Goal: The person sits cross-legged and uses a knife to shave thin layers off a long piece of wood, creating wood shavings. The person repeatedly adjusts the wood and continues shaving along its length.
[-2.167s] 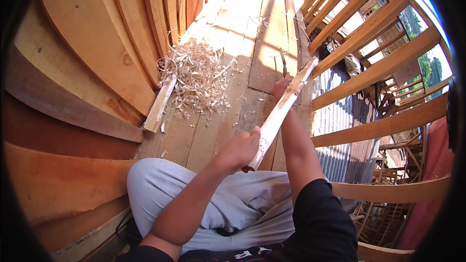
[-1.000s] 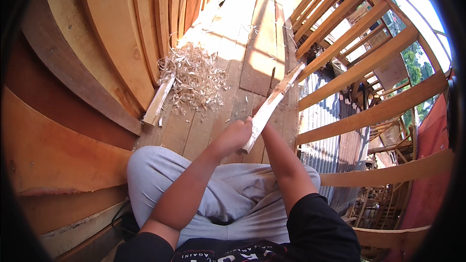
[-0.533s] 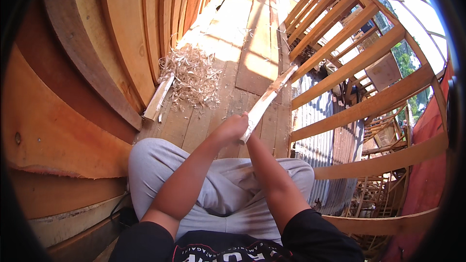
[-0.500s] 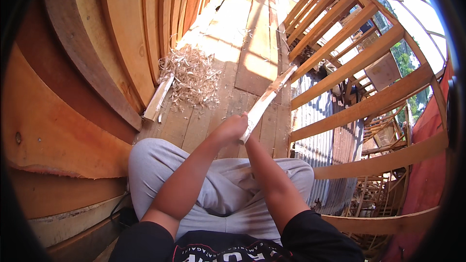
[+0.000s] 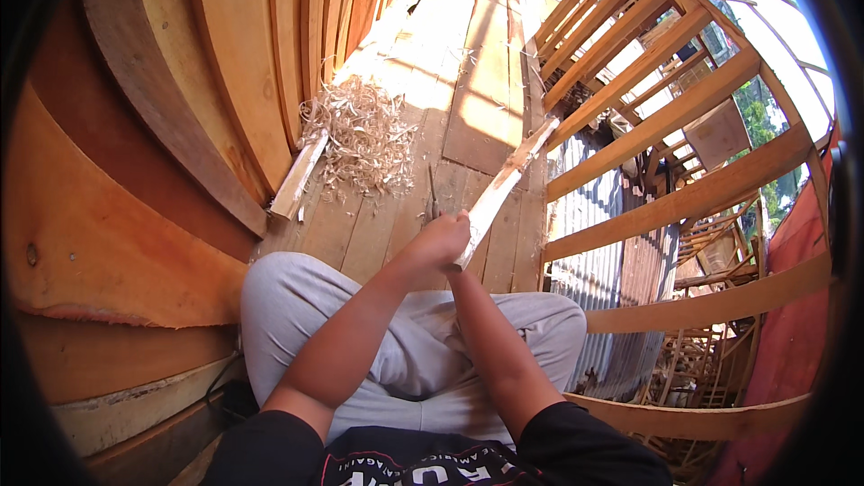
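In the head view, the left hand (image 5: 445, 238) is closed around the near end of a long, narrow stick of pale wood with brown patches (image 5: 493, 201). The stick goes away from this grip, forward and to the right. Its far end is at the foot of the railing of flat, light-brown wooden slats (image 5: 675, 204); whether they touch, I cannot say. Perhaps the near end is held so that the remaining length stays free and steady.

Just left of the grip, a thin, dark, blade-like tool (image 5: 434, 189) points upward. The right hand is hidden behind the left one, so I cannot tell its grip; maybe it holds this tool.

Farther forward and left of the grip lies a heap of curled, pale wood shavings (image 5: 367, 139), with a short, pale wooden block (image 5: 300, 178) beside it.

The left forearm (image 5: 346, 337) reaches diagonally inward; the right forearm (image 5: 498, 337) passes under the left wrist, above the crossed legs in grey trousers (image 5: 292, 301).
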`<state>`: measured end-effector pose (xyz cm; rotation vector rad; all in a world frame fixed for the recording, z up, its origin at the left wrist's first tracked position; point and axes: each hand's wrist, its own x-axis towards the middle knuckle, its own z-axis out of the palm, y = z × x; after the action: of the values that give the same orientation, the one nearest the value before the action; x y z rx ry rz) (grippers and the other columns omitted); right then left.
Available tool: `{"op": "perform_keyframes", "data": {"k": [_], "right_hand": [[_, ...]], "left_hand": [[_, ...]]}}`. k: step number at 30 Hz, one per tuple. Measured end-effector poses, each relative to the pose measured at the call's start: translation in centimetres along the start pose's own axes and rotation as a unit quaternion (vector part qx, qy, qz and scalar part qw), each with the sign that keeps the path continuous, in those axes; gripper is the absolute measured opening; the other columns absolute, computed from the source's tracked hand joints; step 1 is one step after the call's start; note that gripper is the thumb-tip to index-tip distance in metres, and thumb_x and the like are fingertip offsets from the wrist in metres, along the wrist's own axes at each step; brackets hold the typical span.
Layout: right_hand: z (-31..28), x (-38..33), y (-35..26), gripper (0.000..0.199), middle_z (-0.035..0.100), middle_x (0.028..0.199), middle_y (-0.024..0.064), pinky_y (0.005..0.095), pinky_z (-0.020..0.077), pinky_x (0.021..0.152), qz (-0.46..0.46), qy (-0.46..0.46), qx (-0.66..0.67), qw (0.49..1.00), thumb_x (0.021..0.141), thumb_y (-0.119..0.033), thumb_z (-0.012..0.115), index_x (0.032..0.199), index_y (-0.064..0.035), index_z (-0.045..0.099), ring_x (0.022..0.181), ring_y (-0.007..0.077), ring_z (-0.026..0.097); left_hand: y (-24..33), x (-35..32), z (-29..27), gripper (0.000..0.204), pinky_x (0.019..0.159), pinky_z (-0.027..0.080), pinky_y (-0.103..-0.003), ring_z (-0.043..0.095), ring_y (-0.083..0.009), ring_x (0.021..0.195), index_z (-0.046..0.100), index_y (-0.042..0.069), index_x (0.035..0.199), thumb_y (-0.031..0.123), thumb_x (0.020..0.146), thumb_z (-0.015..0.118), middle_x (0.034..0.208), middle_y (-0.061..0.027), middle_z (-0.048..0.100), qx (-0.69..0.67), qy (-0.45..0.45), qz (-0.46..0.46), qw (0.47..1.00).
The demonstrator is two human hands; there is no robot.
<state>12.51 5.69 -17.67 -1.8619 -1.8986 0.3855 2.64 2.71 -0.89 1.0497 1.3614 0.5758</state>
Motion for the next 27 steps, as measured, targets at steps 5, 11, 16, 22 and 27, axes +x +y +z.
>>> {"op": "perform_keyframes", "data": {"k": [5, 11, 16, 22, 27], "right_hand": [[-0.7, 0.6, 1.1, 0.045, 0.06, 0.109, 0.0174, 0.0376, 0.0467, 0.087, -0.002, -0.01, 0.008, 1.0, 0.093, -0.029, 0.053, 0.129, -0.0029, 0.05, 0.097, 0.0297, 0.059], [-1.6, 0.7, 1.8, 0.046, 0.061, 0.106, 0.0162, 0.0374, 0.0466, 0.087, -0.003, -0.016, 0.011, 1.0, 0.093, -0.031, 0.054, 0.129, -0.0041, 0.05, 0.095, 0.0286, 0.059], [-1.3, 0.5, 1.3, 0.046, 0.061, 0.103, 0.0152, 0.0373, 0.0466, 0.086, -0.011, -0.019, 0.012, 1.0, 0.093, -0.033, 0.055, 0.129, -0.0051, 0.051, 0.094, 0.0277, 0.059], [-1.1, -0.2, 1.3, 0.047, 0.061, 0.101, 0.014, 0.0371, 0.0465, 0.085, -0.01, -0.011, 0.005, 1.0, 0.093, -0.035, 0.056, 0.129, -0.0062, 0.051, 0.093, 0.0266, 0.059], [-0.7, -0.4, 1.5, 0.047, 0.062, 0.098, 0.013, 0.037, 0.0465, 0.085, -0.003, 0.002, -0.003, 1.0, 0.093, -0.037, 0.057, 0.129, -0.0072, 0.051, 0.091, 0.0257, 0.059]], "left_hand": [[1.1, -1.7, 0.9, 0.062, 0.05, 0.054, -0.038, 0.066, -0.0258, 0.063, 0.059, -0.01, 0.107, 0.042, 0.102, 0.025, 0.084, -0.0208, 0.065, -0.029, 0.019, 0.014, 0.999], [2.1, -1.8, -0.2, 0.06, 0.056, 0.058, -0.042, 0.063, -0.0415, 0.103, 0.036, -0.005, 0.14, 0.038, 0.1, 0.028, 0.126, -0.0297, 0.054, -0.073, -0.07, -0.05, 0.994], [0.1, -0.3, 1.0, 0.058, 0.066, 0.057, -0.044, 0.056, -0.0414, 0.105, 0.027, 0.001, 0.146, 0.038, 0.1, 0.028, 0.134, -0.0289, 0.045, -0.01, -0.007, -0.002, 1.0], [-0.9, 0.6, 1.6, 0.06, 0.054, 0.056, -0.04, 0.066, -0.0346, 0.085, 0.034, -0.007, 0.14, 0.038, 0.102, 0.026, 0.126, -0.0281, 0.052, 0.037, 0.025, 0.035, 0.998], [-1.4, 1.0, 3.3, 0.058, 0.103, 0.037, -0.047, 0.046, -0.0447, 0.124, 0.036, -0.003, 0.141, 0.037, 0.1, 0.029, 0.142, -0.0299, 0.04, 0.065, 0.114, 0.009, 0.991]]}}
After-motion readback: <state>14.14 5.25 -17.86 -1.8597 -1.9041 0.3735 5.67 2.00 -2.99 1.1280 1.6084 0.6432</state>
